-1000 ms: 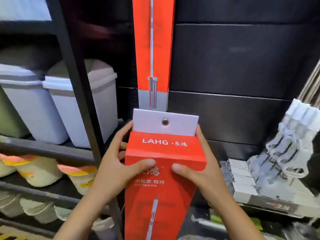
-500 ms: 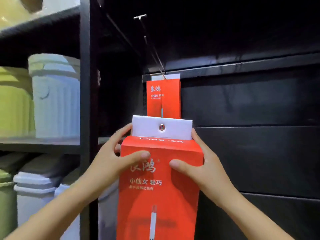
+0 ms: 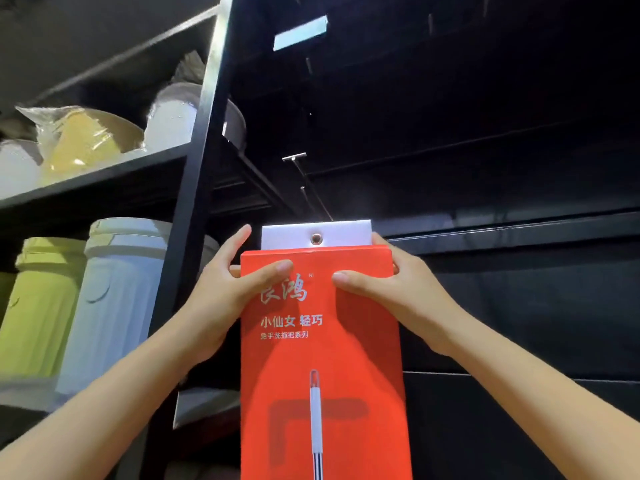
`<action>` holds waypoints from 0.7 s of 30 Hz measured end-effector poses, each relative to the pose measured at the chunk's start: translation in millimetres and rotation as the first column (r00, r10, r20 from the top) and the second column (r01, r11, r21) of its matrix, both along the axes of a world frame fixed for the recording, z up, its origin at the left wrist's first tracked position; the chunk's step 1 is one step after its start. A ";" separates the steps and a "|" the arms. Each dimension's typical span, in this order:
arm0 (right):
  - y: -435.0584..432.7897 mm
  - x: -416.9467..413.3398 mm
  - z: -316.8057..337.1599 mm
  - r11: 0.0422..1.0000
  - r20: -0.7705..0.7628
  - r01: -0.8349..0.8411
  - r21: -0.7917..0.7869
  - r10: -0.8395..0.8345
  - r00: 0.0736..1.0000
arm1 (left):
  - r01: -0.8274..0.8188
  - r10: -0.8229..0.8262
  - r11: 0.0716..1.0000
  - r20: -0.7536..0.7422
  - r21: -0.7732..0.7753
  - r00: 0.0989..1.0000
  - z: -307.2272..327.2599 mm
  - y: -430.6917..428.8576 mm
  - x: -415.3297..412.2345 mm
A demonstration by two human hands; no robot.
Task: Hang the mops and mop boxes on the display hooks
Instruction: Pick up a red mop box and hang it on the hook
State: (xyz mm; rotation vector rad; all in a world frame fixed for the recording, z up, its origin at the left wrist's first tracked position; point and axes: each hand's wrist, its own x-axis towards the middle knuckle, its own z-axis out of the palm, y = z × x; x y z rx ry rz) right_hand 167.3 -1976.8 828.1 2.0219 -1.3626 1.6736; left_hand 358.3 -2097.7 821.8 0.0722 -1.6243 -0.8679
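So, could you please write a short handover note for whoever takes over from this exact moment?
Left hand: grips the red mop box at its upper left edge, thumb on the front.
Right hand: grips the upper right edge likewise.
The box is held upright, its white hang tab just below the display hook.
Done: box is up at the hook.
Left: slide the tab's eyelet onto the hook, then release. No other mops or boxes in view.

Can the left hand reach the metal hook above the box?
Probably yes, but not freely: the left hand grips the red box with the right hand. The hook sticks out above the white tab, nothing between.
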 end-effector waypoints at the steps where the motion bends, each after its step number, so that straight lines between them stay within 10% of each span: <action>1: -1.0 -0.6 5.0 1.000 -0.020 0.000 -0.007 -0.001 1.000 | -0.010 0.010 1.000 -0.002 -0.017 1.000 4.8 -1.5 0.2; 21: -41.5 -1.6 69.2 0.984 -0.099 -0.068 -0.167 0.052 0.994 | -0.030 0.004 0.981 -0.134 -0.192 0.991 69.3 -25.0 4.6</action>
